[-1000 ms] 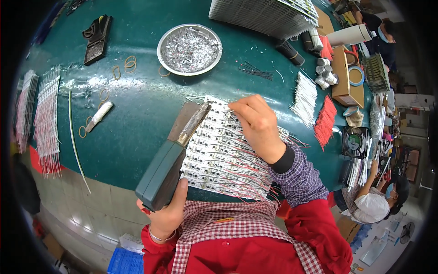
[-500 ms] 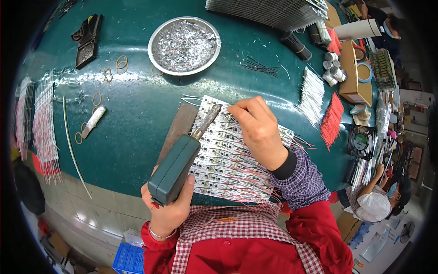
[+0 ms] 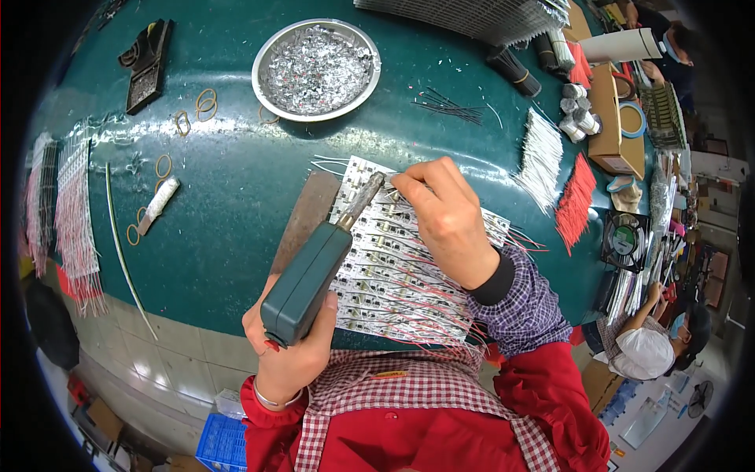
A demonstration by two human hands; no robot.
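Note:
My left hand (image 3: 295,350) is wrapped round the dark green pistol-shaped body of a soldering gun (image 3: 305,287). Its foil-wrapped barrel points away from me, and the tip rests at the upper part of a white circuit board panel (image 3: 370,271). Small black components dot the panel in rows, with thin red, white and black wires lying across it. Close beside the tip, my right hand (image 3: 447,224) pinches a thin wire (image 3: 391,187) against the panel between thumb and forefinger; the fingers hide most of it. A brown flat bar (image 3: 308,216) lies along the panel's left side.
A metal bowl (image 3: 259,75) of silvery scraps stands beyond the panel. White wires (image 3: 541,161), red wires (image 3: 575,200) and a cardboard box (image 3: 605,118) are to the right. Wired strips (image 3: 75,197), rubber bands (image 3: 206,105) and a black tray (image 3: 148,82) lie left.
The soldering gun has shifted slightly up and to the right, its tip still by my right fingertips. The right hand has barely moved and keeps its pinch. The whole view has shifted a little.

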